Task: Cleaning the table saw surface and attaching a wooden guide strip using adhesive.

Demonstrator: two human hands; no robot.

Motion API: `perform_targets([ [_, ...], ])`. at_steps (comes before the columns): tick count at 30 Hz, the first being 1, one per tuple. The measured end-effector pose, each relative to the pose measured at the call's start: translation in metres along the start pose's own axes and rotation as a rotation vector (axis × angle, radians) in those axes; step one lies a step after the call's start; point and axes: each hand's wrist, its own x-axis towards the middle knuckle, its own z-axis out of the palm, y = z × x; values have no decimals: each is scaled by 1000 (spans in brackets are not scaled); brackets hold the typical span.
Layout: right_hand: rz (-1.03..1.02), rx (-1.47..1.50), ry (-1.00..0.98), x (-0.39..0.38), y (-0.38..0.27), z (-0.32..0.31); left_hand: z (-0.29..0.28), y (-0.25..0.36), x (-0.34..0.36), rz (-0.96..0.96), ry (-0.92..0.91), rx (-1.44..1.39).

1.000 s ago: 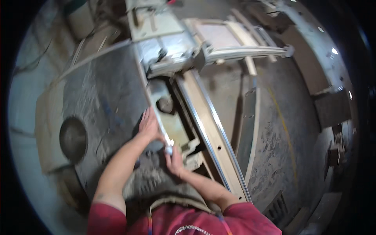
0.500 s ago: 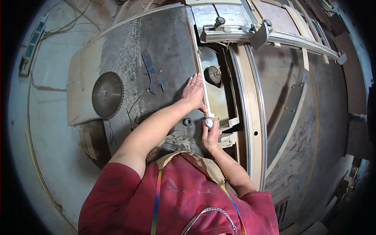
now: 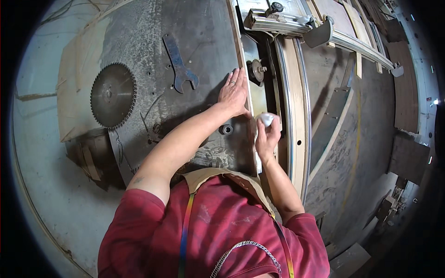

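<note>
A long, narrow strip (image 3: 238, 44) runs along the right edge of the dusty metal table (image 3: 194, 28). My left hand (image 3: 232, 92) lies on it near its middle, fingers stretched out. Just right of the strip, my right hand (image 3: 268, 136) grips a small white object (image 3: 266, 118) whose lower part my fingers hide. A circular saw blade (image 3: 113, 85) and a blue open-ended wrench (image 3: 179, 69) rest on the tabletop at the left. A dark metal nut or collar (image 3: 227, 129) sits below my left hand.
Right of the table are an arbor (image 3: 257, 69) in an opening and a long pale rail (image 3: 292, 78). A metal fence (image 3: 357, 48) crosses the top right. A pale board (image 3: 72, 92) is at the table's left, and dark panels (image 3: 408, 157) stand at the far right.
My view has swung round. The strip now reaches farther toward my body. My right hand has moved slightly rightward off the strip with the white object; my left hand stays on it.
</note>
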Motion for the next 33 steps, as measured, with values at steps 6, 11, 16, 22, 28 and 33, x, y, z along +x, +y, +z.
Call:
perform_targets([
  [6, 109, -29, -142, 43, -1, 11, 3, -43, -15, 116, 222, -173],
  [11, 213, 209, -219, 57, -35, 43, -36, -52, -56, -15, 0, -1115],
  [16, 259, 552, -257, 63, -41, 77, -27, -70, -63, 34, -60, -1541],
  [22, 53, 132, -347, 88, -38, 75, -21, -95, -50, -34, 25, -1484],
  [28, -501, -516, -298, 175, 1, 88, -29, -121, -6, -218, 233, -1474],
  [33, -676, -791, -399, 207, 41, 101, -37, -133, 15, -268, 306, -1358],
])
